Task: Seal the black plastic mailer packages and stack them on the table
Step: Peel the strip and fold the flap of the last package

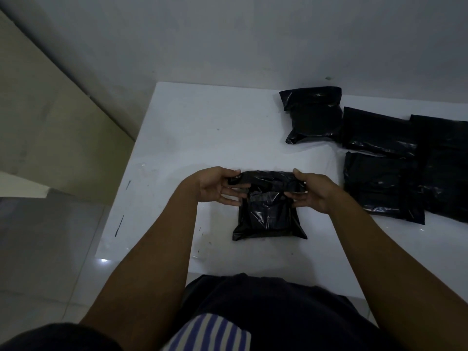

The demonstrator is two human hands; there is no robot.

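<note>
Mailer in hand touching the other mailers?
No, the mailer sits apart from the other mailers, with the left hand and right hand gripping its top edge.

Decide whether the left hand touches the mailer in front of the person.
Touching. The head view shows the left hand pinching the top flap of the mailer.

We record on the white surface [202,122]: one black mailer [268,219], lying flat near the front edge, top flap folded over; left grip [215,187] pinching the flap's left end, thumb on top, fingers beneath; right grip [312,192] pinching the right end the same way; to the right, four more black packages close together: far package [312,115] by the wall; second package [377,133] just beside it; third package [379,183] nearer us; fourth package [445,168] cut by the frame edge; at the bottom, a striped cloth [210,333].
</note>
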